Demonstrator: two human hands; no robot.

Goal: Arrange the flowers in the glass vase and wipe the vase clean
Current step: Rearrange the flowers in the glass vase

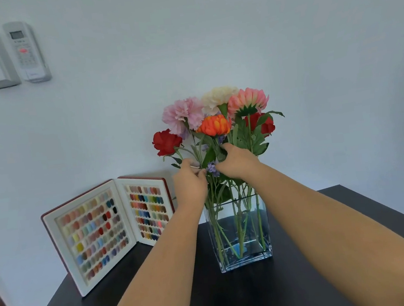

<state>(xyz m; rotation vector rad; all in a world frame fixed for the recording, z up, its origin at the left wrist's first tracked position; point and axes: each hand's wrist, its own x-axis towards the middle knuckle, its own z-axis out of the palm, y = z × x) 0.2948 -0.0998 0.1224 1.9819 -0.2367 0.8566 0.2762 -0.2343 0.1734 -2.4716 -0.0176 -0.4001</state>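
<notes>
Dark desk [309, 278] carries the vase [244, 253]; stems [197, 153] above its rim are pinched by the left hand [190, 182] and right hand [236, 161], likely to spread the flowers [214, 125].

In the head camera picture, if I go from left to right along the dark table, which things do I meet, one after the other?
Open colour sample book → left hand at the stems → right hand in the flowers; the glass vase stands on the table under both hands, so it has no clear place in the order.
</notes>
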